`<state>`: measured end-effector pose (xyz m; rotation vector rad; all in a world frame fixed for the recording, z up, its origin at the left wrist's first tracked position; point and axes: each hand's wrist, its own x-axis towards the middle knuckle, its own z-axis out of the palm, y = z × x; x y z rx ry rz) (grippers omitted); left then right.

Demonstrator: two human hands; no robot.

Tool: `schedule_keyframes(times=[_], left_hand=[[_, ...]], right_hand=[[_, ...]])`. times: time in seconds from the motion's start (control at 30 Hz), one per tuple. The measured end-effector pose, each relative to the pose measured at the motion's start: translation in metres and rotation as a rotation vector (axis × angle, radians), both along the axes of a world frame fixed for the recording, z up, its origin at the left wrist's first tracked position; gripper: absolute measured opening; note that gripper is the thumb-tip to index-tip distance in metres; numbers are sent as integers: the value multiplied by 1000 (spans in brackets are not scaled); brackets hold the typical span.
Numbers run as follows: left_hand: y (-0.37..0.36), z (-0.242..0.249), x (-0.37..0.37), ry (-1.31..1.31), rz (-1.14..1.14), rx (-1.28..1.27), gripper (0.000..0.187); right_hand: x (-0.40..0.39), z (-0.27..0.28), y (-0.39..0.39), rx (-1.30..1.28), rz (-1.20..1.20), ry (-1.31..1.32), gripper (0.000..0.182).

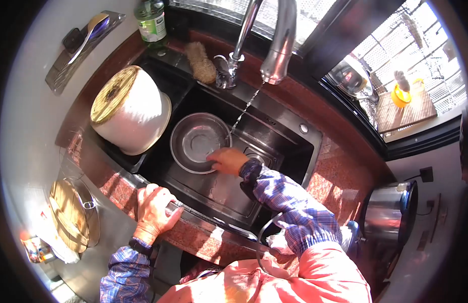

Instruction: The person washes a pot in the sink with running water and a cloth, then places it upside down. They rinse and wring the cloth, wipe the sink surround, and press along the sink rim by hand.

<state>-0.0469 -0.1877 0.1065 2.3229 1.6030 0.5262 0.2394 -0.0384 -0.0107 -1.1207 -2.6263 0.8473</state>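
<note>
A round metal bowl (186, 135) sits in the dark sink (193, 189). My right hand (229, 160) is at its near right rim, fingertips inside the bowl and the rim in its grip. A thin stream of water (246, 108) runs from the faucet (276, 65) down by the bowl's right rim. My left hand (156, 208) is closed at the sink's front edge, around a small dark, shiny object that I cannot make out. Most of that object is hidden by the fingers and thumb.
A white pot (138, 113), upside down with a stained base, stands left of the bowl. Behind it are a green-labelled bottle (152, 25) and a brown scrubber (199, 63). A large metal pot (388, 212) is at the right, and a round wooden board (67, 214) at the left.
</note>
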Motion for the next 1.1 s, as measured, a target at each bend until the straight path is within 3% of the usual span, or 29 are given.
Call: schedule_keyframes(times=[0.03, 0.17, 0.27, 0.33, 0.4, 0.5, 0.57, 0.6, 0.67, 0.73, 0.77, 0.83, 1.03, 1.1], left_hand=[[0, 1, 1, -13, 4, -7, 29], [-1, 4, 4, -16, 17, -30, 25], [-1, 4, 4, -2, 13, -42, 24], [0, 5, 4, 4, 8, -33, 24], [-1, 5, 5, 10, 8, -33, 23], [0, 7, 5, 5, -2, -39, 24], [7, 17, 5, -3, -15, -202, 22], [19, 38, 11, 37, -64, -302, 19], [43, 47, 30, -354, -29, -484, 16], [79, 68, 72, -167, -399, -110, 15], [93, 78, 99, -154, -453, -95, 15], [124, 61, 150, -262, -594, -110, 16], [196, 13, 266, -200, -556, 120, 25], [213, 13, 287, -48, -565, 240, 38]], right_hand=[[-2, -8, -16, 44, 84, -177, 40], [7, -21, -43, 218, 43, -228, 46], [19, -17, -49, 122, -2, -235, 45], [30, -4, -44, -221, 73, -254, 43], [48, 51, -39, -300, -105, -170, 37], [104, 97, -31, 344, -344, 128, 21], [150, 122, -31, 401, -716, 54, 16], [181, 129, -31, 471, -750, -66, 17], [259, 111, -36, 619, -806, -65, 28], [291, 114, -53, 567, -1006, -300, 42], [308, 104, -60, 419, -1085, -346, 55], [326, 72, -70, 358, -1075, -489, 62], [312, 76, -73, 399, -1096, -579, 60], [308, 80, -74, 390, -1113, -570, 59]])
